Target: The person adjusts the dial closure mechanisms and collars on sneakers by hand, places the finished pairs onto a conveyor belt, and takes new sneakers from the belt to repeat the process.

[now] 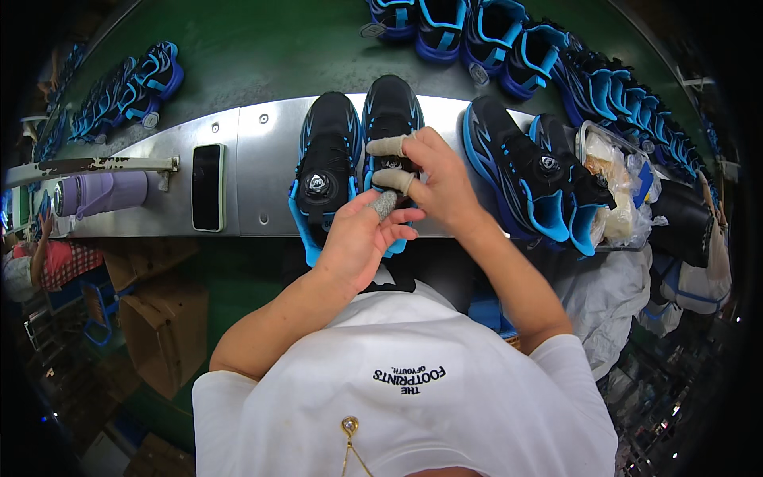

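Two black-and-blue sports shoes stand in front of me, toes pointing away. The left shoe (326, 151) shows a round lacing dial (317, 185) on its tongue. Over the right shoe (392, 107) both hands come together. My right hand (443, 181) wears beige finger covers, and its thumb and forefinger close round the dial area of that shoe, which they mostly hide. Just below, my left hand (359, 238) lies palm up above the shoe's collar, fingers loosely apart and seemingly holding nothing. A grey cover on one of its digits reaches the right hand's lower finger cover.
Another pair of shoes (509, 163) sits to the right, beside a tray (592, 131) of bagged items. A phone (209, 188) and a purple bottle (103, 193) lie on the metal ledge (262, 171). More shoes (441, 32) line the green surface beyond. Cardboard boxes (163, 334) stand lower left.
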